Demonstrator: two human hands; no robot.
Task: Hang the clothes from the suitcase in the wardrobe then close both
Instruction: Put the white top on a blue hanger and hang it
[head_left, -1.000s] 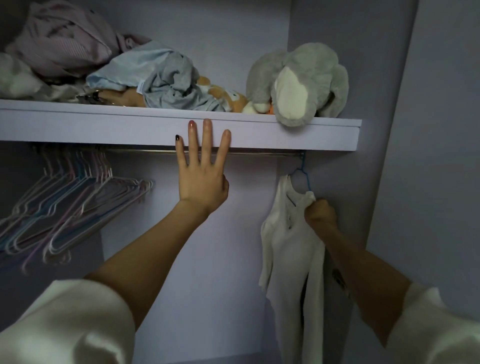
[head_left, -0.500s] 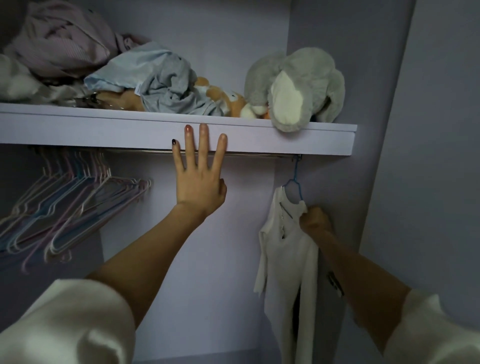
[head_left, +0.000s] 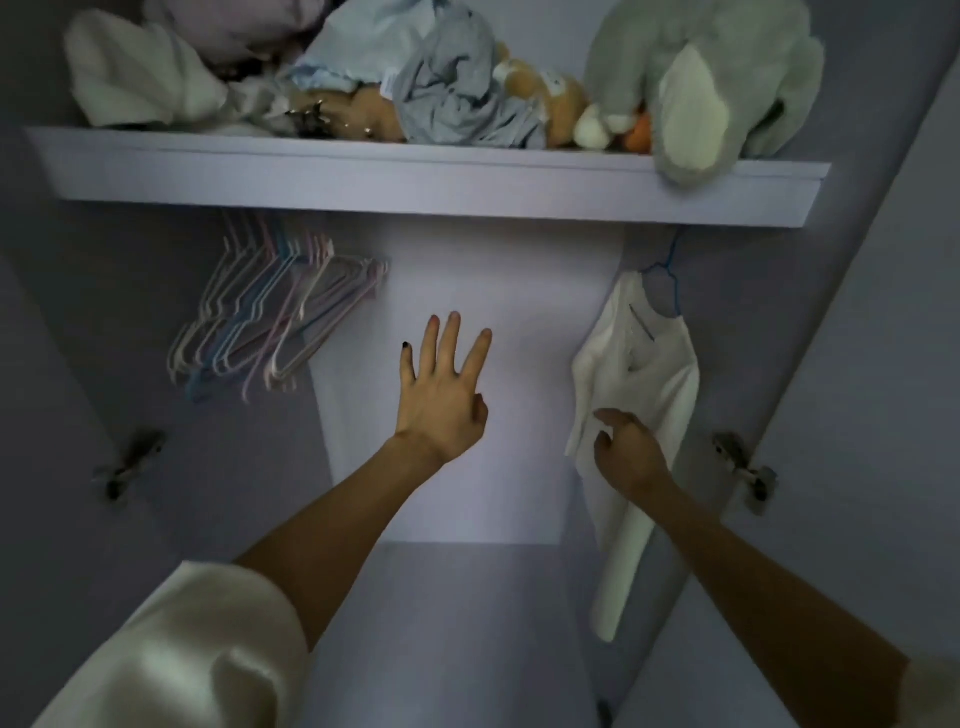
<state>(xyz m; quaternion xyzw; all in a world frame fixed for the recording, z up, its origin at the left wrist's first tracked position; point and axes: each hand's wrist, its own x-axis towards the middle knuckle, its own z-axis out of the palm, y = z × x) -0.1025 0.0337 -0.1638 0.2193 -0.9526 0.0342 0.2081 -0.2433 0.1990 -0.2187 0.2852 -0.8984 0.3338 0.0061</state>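
white top (head_left: 641, 364) on blue wire hanger (head_left: 665, 273), far right of wardrobe under shelf (head_left: 415, 182) | L hand (head_left: 441, 405) fingers spread, holding nothing | R hand (head_left: 628, 452) loose at the hem, no grip | prob light n floppy, grab by hanger imo

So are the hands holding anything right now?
Nothing is held. The left hand is spread open in the air, touching nothing. The right hand is loosely open in front of the white cloth top on the blue wire hanger, not gripping it.
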